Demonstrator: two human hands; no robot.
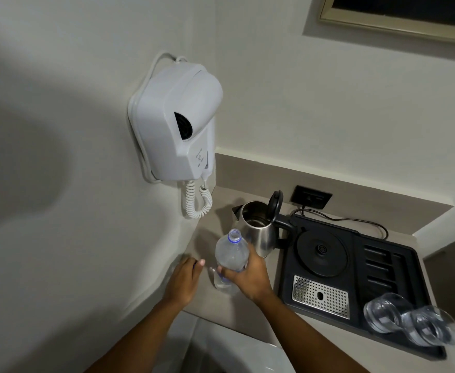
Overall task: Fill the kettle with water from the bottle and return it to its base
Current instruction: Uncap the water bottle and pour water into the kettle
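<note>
Small print on the hair dryer (179, 125) is illegible.

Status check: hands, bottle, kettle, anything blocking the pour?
Right hand gripping uncapped bottle, upright. Left hand on counter, grip unclear. Kettle off base, lid open, beside bottle. Pour path clear.

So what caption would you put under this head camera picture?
Right hand holds an uncapped water bottle beside the open kettle, which stands off its base.
</note>
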